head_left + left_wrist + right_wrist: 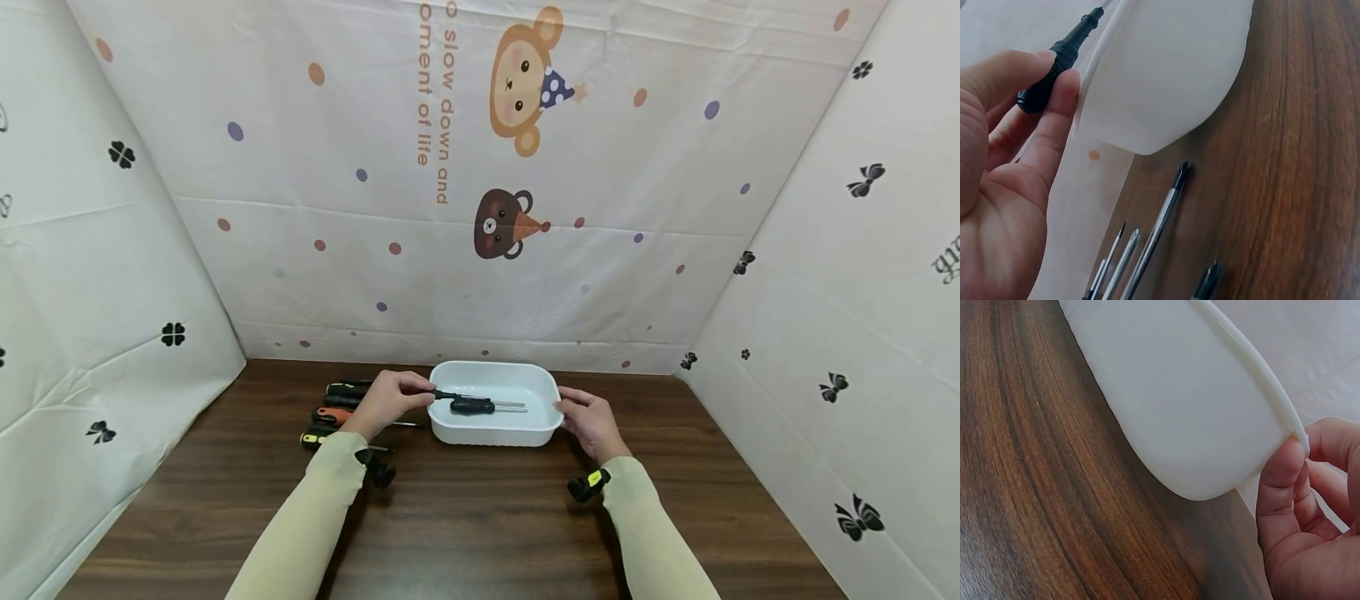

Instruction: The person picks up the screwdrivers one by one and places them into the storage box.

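Observation:
My left hand (387, 402) pinches a small screwdriver (1060, 62) by its dark handle, between thumb and fingers. In the head view its shaft reaches over the left rim of a white plastic tray (491, 436). Inside the tray lies another screwdriver (472, 407) with a black handle, thin shafts pointing right. At the tray's right end, my right hand (592, 423) pinches the rim between thumb and forefinger, as the right wrist view shows close up.
Left of the tray, several more screwdrivers lie on the dark wooden table (480, 517), among them one with an orange handle (330, 415) and one with a yellow-and-black handle (313, 440). A printed white cloth (420, 275) hangs behind the table and along both sides.

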`<state>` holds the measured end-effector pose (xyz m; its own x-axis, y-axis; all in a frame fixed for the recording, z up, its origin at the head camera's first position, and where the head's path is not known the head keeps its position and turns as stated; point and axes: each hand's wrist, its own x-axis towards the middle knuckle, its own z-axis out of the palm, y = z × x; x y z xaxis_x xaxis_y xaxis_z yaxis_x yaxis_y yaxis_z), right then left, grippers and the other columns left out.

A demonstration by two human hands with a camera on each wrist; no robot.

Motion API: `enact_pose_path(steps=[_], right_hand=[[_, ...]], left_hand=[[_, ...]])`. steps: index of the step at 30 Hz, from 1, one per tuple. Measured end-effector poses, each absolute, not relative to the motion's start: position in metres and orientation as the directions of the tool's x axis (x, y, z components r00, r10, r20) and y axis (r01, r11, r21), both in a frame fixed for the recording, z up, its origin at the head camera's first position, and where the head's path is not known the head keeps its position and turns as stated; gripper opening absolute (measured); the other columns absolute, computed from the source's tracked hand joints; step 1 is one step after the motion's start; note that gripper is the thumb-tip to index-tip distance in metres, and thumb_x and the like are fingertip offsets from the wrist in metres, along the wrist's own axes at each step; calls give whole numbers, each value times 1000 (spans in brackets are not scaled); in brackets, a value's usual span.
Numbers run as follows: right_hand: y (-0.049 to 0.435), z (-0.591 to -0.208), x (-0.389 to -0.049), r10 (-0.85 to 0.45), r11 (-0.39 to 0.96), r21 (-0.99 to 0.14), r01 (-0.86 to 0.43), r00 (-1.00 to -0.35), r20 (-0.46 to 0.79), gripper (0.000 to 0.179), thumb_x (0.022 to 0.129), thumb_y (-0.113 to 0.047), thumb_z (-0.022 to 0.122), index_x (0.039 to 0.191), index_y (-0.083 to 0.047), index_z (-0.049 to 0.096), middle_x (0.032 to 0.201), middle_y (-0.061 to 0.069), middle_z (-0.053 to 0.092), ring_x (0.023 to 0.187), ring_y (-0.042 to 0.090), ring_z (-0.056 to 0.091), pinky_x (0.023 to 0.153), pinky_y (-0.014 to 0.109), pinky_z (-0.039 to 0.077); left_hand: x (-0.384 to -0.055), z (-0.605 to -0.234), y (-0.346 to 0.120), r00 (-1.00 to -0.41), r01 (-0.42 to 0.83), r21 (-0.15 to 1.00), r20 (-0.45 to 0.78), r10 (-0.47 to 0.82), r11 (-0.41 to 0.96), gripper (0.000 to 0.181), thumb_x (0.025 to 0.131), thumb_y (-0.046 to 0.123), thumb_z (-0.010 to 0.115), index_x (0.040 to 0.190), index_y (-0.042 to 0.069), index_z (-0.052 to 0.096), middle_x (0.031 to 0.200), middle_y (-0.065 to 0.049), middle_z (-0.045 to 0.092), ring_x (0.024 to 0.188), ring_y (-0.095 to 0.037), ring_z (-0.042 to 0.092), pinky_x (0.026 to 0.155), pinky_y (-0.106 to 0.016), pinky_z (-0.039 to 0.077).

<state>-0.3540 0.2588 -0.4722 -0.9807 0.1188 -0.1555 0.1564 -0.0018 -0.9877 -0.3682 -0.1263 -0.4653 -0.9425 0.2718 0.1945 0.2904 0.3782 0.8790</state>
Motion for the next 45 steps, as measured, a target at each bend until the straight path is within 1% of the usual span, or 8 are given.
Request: enact_pose_path(steps=[3,9,15,18,24,31,37,45], right_hand=[[259,-472,-355,118,3,-988,154,-981,-152,43,92,-3,71,135,1,64,116,16,74,73,13,66,66,24,59],[259,-473,-356,116,-2,-988,153,-981,-152,44,92,-3,72,135,2,64,111,13,75,72,12,65,65,23,58],[259,-470,-354,101,-14,-988,155,-983,-155,47,93,-3,72,138,4,60,114,15,75,72,12,65,64,23,58],[259,-469,-353,95,-14,-988,153,-984,-153,48,94,-4,72,140,4,59,117,17,74,73,12,65,65,23,58],[259,-469,-351,99,-6,-989,148,-984,-148,49,93,-5,72,140,4,59,114,14,75,71,12,64,66,24,57],[259,-471,-353,104,-19,-990,142,-984,-143,48,93,-3,72,139,4,60,112,14,75,69,11,63,64,21,56],[258,-473,-354,108,-16,-990,139,-984,-140,47,92,-2,72,137,5,61,109,12,76,69,11,63,63,21,56],[258,-474,-354,117,0,-989,148,-982,-147,44,92,-3,71,135,3,64,110,13,76,70,12,64,65,23,58]], left_hand=[[-369,-463,-121,-938,305,874,208,276,379,24,88,24,83,109,14,82,115,-3,76,104,-18,69,85,-33,59],[-371,-459,-110,-933,329,843,220,286,426,17,88,22,83,104,20,83,115,-3,75,102,-17,70,85,-34,59],[-373,-455,-98,-918,366,804,231,321,469,16,88,18,82,104,15,83,111,-1,76,96,-14,69,83,-31,59],[-374,-452,-92,-914,377,786,231,333,491,14,89,17,82,102,15,83,108,0,77,96,-14,70,85,-33,59],[-377,-449,-80,-912,384,755,221,346,531,10,87,15,82,98,16,84,105,0,77,99,-17,70,89,-38,59],[-384,-449,-69,-900,400,720,192,392,567,8,87,15,83,95,15,84,102,0,78,95,-15,70,83,-33,59],[-386,-449,-63,-878,447,673,204,432,589,7,86,12,83,93,10,84,96,-1,78,89,-14,69,77,-30,58],[-388,-448,-54,-879,448,631,182,440,633,4,85,10,84,89,11,83,93,-1,78,84,-11,68,75,-26,57]])
